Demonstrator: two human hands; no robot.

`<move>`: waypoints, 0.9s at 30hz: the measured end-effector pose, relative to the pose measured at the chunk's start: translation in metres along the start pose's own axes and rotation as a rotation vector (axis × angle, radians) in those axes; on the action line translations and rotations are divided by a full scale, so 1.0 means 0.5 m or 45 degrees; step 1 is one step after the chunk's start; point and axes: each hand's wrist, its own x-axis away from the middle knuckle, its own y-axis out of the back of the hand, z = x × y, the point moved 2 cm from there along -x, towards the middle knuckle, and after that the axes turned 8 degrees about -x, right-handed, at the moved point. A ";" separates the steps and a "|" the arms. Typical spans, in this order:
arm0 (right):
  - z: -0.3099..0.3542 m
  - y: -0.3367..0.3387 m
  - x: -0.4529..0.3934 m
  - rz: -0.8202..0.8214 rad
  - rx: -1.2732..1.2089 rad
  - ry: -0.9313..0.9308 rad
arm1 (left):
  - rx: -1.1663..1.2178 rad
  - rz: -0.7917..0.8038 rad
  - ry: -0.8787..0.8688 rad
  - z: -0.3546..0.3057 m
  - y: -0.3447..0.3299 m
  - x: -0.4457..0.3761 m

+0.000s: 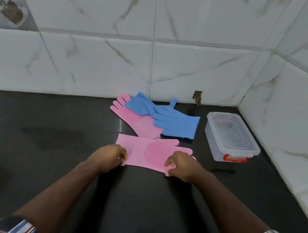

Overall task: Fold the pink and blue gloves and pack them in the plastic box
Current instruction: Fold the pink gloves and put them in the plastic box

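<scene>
A pink glove (147,151) lies flat on the black counter, cuff to the left and fingers to the right. My left hand (109,157) pinches its near edge at the cuff end. My right hand (179,167) pinches the near edge by the fingers. Behind it a second pink glove (131,117) lies partly under two blue gloves: one (178,124) spread flat, the other (140,104) crumpled against the wall. The clear plastic box (237,152) with a red handle stands at the right, lid off, nothing in it.
The black counter (57,146) runs to marble-tiled walls at the back and right, which meet in a corner behind the box. A small hole (197,97) shows in the back wall's base. The counter's right edge runs diagonally beside the box.
</scene>
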 end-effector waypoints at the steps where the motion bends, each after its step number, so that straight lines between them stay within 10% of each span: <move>1: 0.002 -0.003 0.000 -0.011 0.038 0.003 | -0.013 -0.009 -0.006 0.001 -0.004 0.000; 27: 0.006 -0.029 0.037 -0.025 0.117 -0.074 | 0.066 0.183 -0.165 -0.018 -0.033 0.051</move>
